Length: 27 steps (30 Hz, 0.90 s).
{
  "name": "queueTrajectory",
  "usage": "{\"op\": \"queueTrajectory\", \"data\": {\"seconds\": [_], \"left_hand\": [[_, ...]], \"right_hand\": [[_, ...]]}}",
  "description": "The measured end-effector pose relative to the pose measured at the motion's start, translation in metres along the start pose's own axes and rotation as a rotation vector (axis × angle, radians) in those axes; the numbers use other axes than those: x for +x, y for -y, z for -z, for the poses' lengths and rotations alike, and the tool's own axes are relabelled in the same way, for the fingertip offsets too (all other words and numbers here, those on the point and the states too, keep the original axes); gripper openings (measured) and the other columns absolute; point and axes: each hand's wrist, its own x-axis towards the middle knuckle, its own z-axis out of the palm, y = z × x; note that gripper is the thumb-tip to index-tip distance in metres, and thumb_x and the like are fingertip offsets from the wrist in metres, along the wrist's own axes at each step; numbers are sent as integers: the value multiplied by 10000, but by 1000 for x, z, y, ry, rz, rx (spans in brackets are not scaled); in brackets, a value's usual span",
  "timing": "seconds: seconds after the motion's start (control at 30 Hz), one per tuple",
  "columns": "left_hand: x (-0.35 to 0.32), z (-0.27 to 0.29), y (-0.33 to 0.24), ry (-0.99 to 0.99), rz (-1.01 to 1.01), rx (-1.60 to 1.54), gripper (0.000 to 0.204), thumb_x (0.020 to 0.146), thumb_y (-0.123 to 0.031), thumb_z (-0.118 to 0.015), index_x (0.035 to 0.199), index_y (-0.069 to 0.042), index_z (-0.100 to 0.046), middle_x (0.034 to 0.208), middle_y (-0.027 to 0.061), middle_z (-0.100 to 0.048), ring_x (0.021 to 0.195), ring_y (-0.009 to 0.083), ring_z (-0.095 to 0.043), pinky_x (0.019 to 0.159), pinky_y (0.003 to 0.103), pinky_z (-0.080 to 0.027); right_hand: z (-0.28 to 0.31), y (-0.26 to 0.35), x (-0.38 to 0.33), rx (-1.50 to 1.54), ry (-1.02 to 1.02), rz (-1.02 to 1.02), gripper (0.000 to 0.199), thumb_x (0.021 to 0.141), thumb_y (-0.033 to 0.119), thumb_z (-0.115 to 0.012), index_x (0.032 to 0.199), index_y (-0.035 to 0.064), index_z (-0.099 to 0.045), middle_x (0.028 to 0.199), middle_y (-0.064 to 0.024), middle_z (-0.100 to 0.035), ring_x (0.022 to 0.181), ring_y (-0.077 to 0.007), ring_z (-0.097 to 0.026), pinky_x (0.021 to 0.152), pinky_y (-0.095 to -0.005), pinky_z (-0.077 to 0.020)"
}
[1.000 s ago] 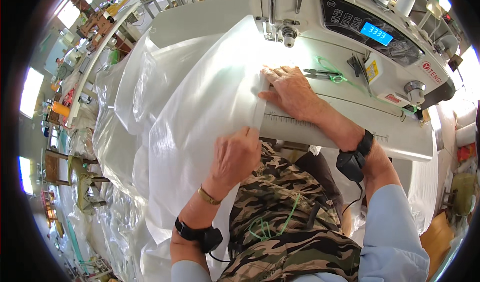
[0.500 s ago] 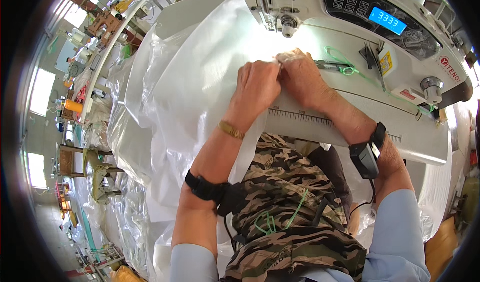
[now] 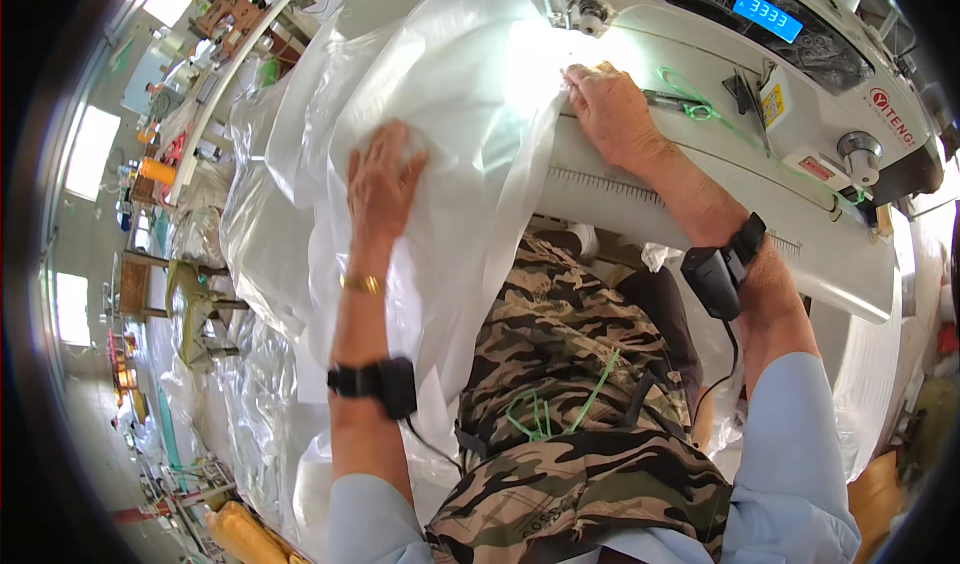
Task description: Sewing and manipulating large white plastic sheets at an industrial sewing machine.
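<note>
A large translucent white plastic sheet spreads over the sewing machine's bed and hangs down on the left. My left hand lies on it with the fingers stretched out and slightly apart. At the sheet's right edge, my right hand pinches the edge between thumb and fingers, just in front of the needle area. The sewing machine shines a bright light there, which washes out the sheet near the presser foot. Close to the right of my right hand lie dark thread snips with a green cord tied on.
A control panel with a lit blue display sits on the machine head. A printed ruler scale runs along the table's front. More crumpled plastic sheeting hangs at the left, near a wooden chair. A camouflage apron covers my lap.
My left hand has let go of the sheet's edge beside my right hand and moved left, flattening onto the sheet. My right hand keeps its pinch and has shifted slightly.
</note>
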Motion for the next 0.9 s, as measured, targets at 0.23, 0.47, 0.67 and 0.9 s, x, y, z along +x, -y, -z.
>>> {"op": "queueTrajectory", "data": {"seconds": [0.23,0.47,0.67,0.9], "left_hand": [[26,-10,46,52,-76,-173,581,942,-467,-559,1366,-72,-517,1453,98,-481,1390,265,-382,1146,489,-245],[32,-11,42,64,-84,-226,578,942,-446,-570,1382,-78,-498,1477,81,-456,1412,257,-349,1159,485,-217],[32,-16,46,74,-41,-225,580,944,-439,-572,1400,-92,-482,1476,77,-458,1415,243,-345,1171,473,-186],[28,-14,58,65,-92,-187,584,950,-465,-551,1393,-88,-496,1475,73,-462,1418,231,-340,1176,459,-176]], "right_hand": [[12,88,-81,171,70,397,307,809,54,-574,1112,29,-614,848,-104,-646,756,-298,-647,643,-399,-531],[-43,176,-171,326,751,360,498,830,70,-566,1311,24,-440,777,-123,-641,718,-305,-665,633,-434,-510],[-33,191,-156,385,667,288,198,819,77,-580,1014,44,-570,645,-121,-611,621,-340,-645,595,-430,-482],[148,161,-123,752,-39,447,126,738,86,-695,845,73,-630,772,-70,-671,729,-271,-670,743,-434,-557]]}}
